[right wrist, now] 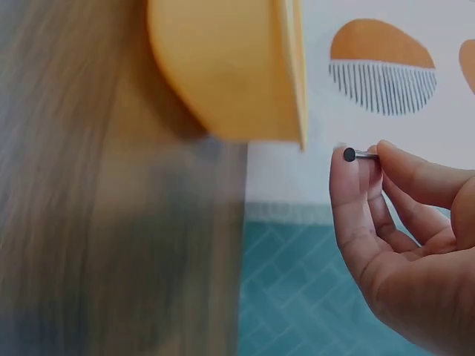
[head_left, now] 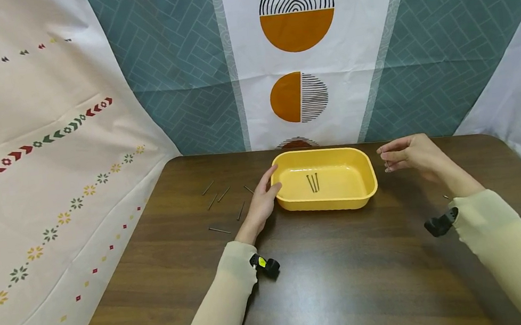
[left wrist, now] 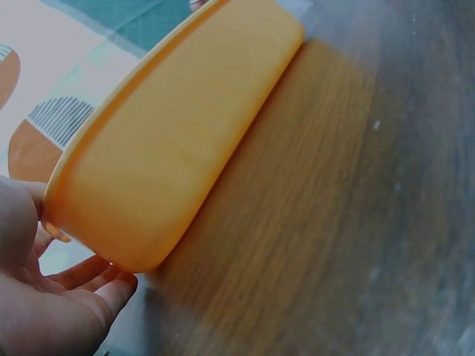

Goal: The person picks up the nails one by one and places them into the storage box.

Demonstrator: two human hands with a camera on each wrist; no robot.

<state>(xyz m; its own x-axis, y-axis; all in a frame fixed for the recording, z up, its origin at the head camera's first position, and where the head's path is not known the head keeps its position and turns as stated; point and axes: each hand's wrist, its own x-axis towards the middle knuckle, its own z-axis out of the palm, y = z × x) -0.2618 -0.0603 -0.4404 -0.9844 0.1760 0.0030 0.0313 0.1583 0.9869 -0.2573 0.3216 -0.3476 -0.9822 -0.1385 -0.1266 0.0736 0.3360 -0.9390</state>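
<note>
Right hand (head_left: 409,156): thumb and fingertips pinch one nail (right wrist: 350,154) just right of the yellow tray (head_left: 325,206).
Nail handling: probably light, stiff, smooth; hold it mid-shank.
Left hand (head_left: 260,202): curled round the tray's left end.
Tray nails (head_left: 317,181): three inside.
Loose nails (head_left: 220,230): left of the tray.

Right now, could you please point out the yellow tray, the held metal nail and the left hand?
Yellow tray (head_left: 321,205), head view, on its front wall.
Metal nail (right wrist: 362,155), right wrist view, on its shank.
Left hand (head_left: 261,204), head view, on its back.
</note>
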